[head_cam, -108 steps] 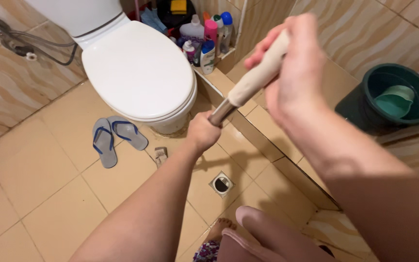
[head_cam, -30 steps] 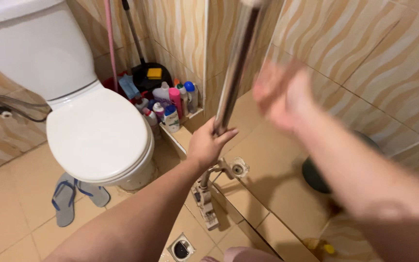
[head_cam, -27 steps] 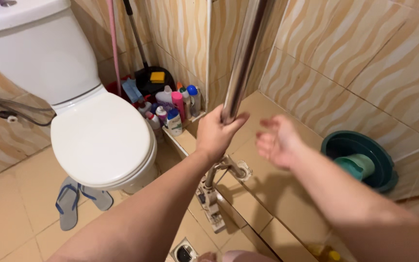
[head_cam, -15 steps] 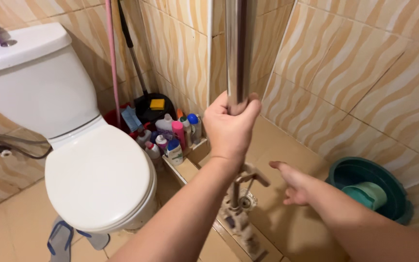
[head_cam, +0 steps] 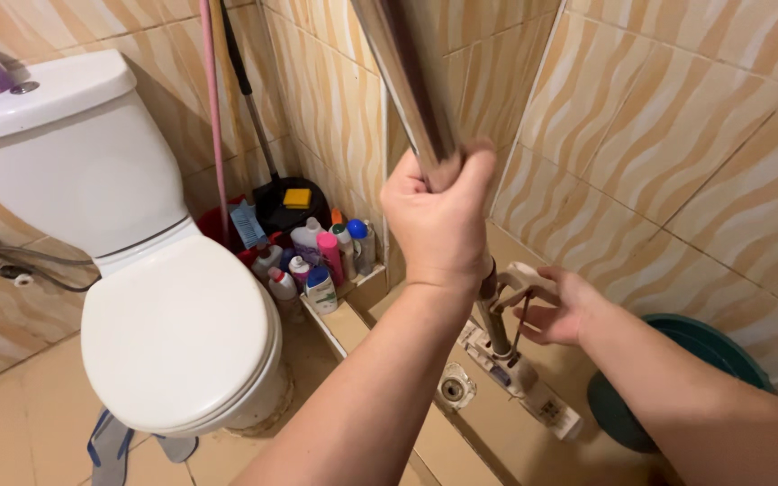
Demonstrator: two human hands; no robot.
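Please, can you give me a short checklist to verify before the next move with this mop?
1. Left hand gripping the shiny metal mop pole: ok.
2. Right hand on the white wringer lever: ok, touching; a full grip cannot tell.
3. White flat mop head resting on the tan tiled ledge: ok.
4. Round drain fitting apart from the mop head: ok.
5. Dark green plastic bucket close by: ok; contents cannot tell.
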